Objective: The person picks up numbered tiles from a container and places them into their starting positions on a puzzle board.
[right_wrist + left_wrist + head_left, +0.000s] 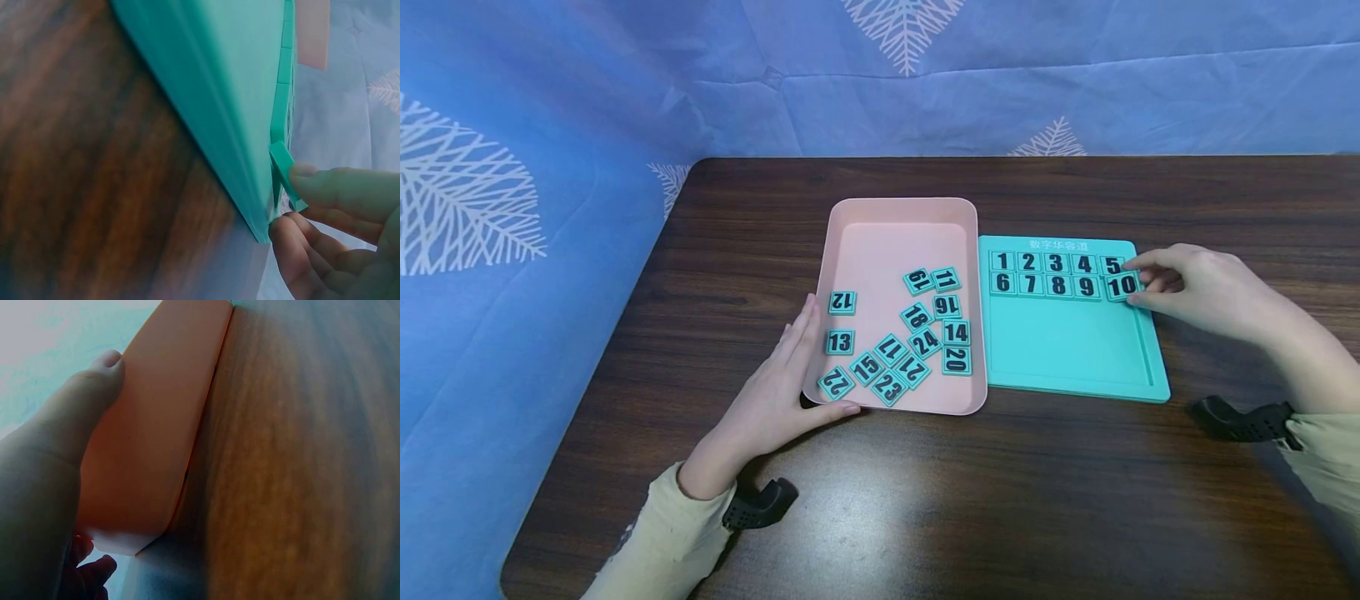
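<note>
- Over on the right, the right hand (1206,287) is pinching the 10 tile (1122,287) between thumb and fingertip.
- That tile is sitting at the right end of the second row on the turquoise board (1067,342), just below the 5 tile (1112,265), and the right wrist view is showing it tilted, one edge lifting off level.
- Tiles 1 to 5 are filling the top row; 6 to 9 are lining up beneath them, left of the 10.
- Across the table (1000,500), the left hand (775,396) is spreading its fingers along the left side of the pink tray (887,242), its thumb lying along the near wall.
- The tray is standing right beside the board, carrying loose tiles at mixed angles: the 13 tile (839,342) is lying near the left wall, the 14 tile (956,332) near the right.
- Behind it all, a blue cloth (850,108) is hanging, showing white leaf patterns.
</note>
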Demonstrator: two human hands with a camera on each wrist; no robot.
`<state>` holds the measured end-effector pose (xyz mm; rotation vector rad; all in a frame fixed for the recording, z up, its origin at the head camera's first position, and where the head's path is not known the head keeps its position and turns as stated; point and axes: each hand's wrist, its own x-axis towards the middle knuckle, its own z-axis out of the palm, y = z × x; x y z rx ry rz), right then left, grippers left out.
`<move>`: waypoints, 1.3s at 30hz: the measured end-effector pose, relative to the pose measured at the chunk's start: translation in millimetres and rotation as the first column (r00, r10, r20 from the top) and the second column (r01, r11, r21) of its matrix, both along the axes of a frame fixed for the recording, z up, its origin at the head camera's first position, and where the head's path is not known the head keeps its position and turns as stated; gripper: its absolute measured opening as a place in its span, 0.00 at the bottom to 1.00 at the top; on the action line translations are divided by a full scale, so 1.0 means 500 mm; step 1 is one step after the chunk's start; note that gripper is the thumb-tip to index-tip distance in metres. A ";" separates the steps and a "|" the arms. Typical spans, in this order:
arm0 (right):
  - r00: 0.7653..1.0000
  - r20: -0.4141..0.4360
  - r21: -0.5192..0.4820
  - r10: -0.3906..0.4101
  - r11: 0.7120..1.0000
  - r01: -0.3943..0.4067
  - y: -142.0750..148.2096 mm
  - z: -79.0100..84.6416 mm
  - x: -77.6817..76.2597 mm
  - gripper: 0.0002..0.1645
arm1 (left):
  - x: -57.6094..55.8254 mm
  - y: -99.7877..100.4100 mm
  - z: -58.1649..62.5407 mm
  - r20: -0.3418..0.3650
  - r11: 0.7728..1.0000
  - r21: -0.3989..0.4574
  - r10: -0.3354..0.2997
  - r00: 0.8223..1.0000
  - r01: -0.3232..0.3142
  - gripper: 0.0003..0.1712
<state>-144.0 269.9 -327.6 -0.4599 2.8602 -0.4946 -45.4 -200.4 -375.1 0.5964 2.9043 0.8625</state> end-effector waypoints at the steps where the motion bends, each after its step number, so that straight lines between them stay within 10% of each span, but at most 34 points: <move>1: 1.000 -0.010 0.005 0.001 1.000 -0.001 -0.002 0.000 0.000 0.25 | 0.000 0.000 0.000 0.001 1.000 0.000 0.002 1.000 -0.002 0.68; 39: 0.996 -0.082 -0.002 0.043 0.999 -0.043 -0.011 -0.017 -0.003 0.19 | -0.002 -0.002 -0.001 0.014 1.000 0.012 -0.004 1.000 0.004 0.68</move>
